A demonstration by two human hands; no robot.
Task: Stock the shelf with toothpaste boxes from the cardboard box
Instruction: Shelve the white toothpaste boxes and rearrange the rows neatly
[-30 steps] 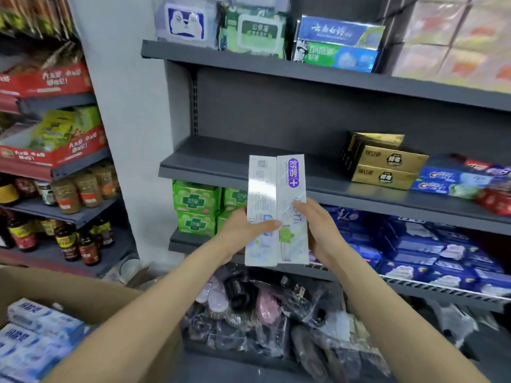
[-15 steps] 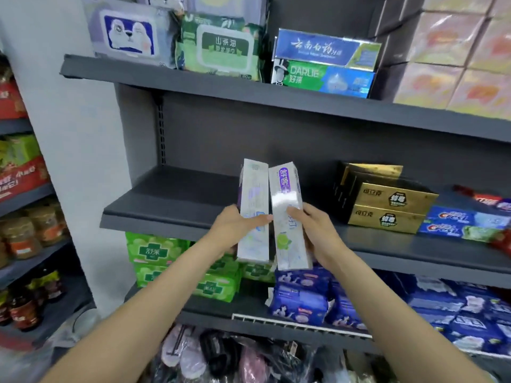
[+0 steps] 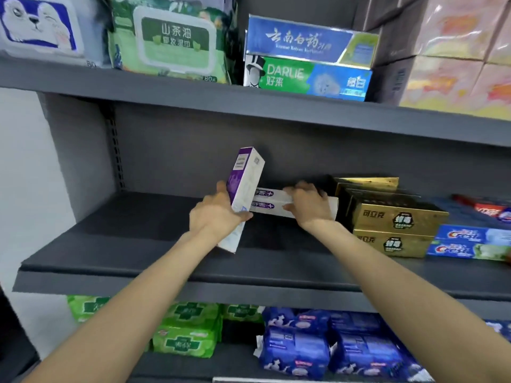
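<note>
Your left hand (image 3: pixel 218 215) grips one toothpaste box (image 3: pixel 243 189) standing up tall, tipped a bit, over the shelf (image 3: pixel 138 233). Your right hand (image 3: pixel 309 205) curls around a second box (image 3: pixel 269 203) lying sideways beside the gold boxes (image 3: pixel 392 217).

Dark grey metal shelving unit (image 3: pixel 276 111) with a slotted upright (image 3: pixel 114 150) — pale wall (image 3: pixel 25 175) at left.
</note>
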